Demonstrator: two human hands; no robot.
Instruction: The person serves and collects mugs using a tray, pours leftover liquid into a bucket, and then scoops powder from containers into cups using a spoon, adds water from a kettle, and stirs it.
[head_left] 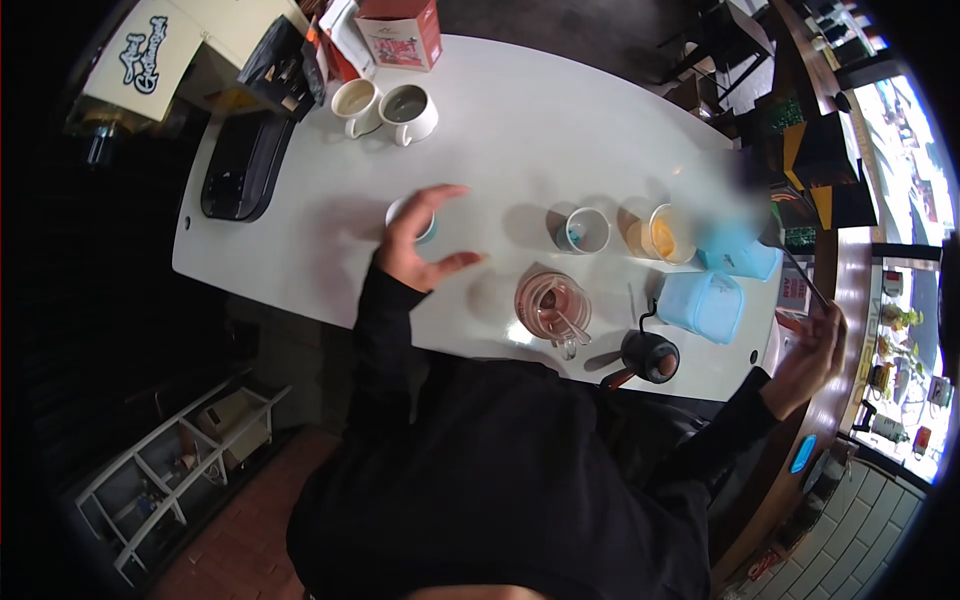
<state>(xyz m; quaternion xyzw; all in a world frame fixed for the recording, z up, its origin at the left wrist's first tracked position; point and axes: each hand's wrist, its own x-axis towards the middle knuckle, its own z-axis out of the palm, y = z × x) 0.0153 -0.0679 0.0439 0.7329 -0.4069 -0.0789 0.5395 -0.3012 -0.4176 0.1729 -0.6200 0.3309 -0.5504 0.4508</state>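
Note:
My left hand (410,250) is held above the table with thumb and fingers spread apart, nothing between them. Partly hidden behind it stands a white cup (396,209) with a bluish patch; I cannot tell if they touch. My right hand (815,355), at the table's right side, is closed on a thin dark-handled utensil (805,275), whose far end is not clear. Near that end are two light-blue plastic containers (700,305). A glass jug (540,310) with a spoon in it stands before me, beside a black gooseneck kettle (650,356).
A cup with blue bits inside (583,231) and cups with an orange-yellow content (668,236) stand mid-table. Two mugs (408,112), a red box (400,35) and a black case (247,168) are at the far left. A wooden counter (825,270) runs along the right.

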